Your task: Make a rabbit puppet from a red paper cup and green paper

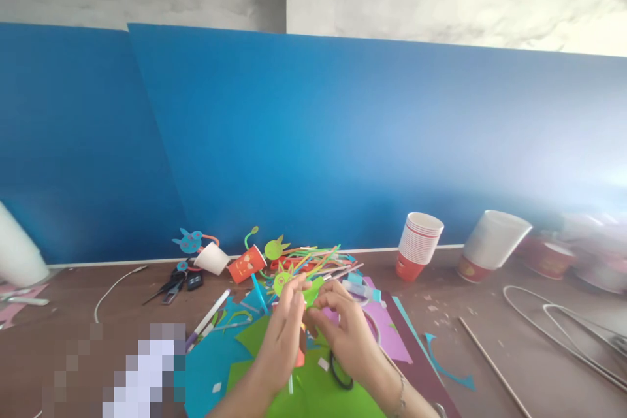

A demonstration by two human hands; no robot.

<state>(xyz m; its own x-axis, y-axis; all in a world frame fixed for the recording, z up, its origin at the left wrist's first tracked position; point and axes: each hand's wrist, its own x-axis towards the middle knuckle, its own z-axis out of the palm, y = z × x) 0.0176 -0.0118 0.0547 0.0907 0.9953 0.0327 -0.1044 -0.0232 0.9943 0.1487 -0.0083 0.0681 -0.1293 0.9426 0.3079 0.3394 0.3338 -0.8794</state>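
Note:
My left hand point(283, 333) is upright over the green paper, its fingers close together and curved round a red paper cup point(300, 358) that is mostly hidden. Close beside it, my right hand point(345, 326) has thumb and fingertips pinched together; what lies between them is too small to make out. A strip of bright green paper point(313, 290) shows just behind the fingertips. Above my left fingers appears a green paper animal face point(283, 281) with pointed ears. Under both hands lie green paper sheets point(313, 392) and a blue sheet point(206, 366). A black loop point(340, 375) sits below my right hand.
Two paper-cup figures, one with a blue head point(191, 241) and one with a yellow-green head point(275, 248), lie at the back. Coloured pipe cleaners point(323, 258) are piled beside them. Cup stacks point(420, 245) stand right, near a thin stick point(492, 362) and cables point(548, 330).

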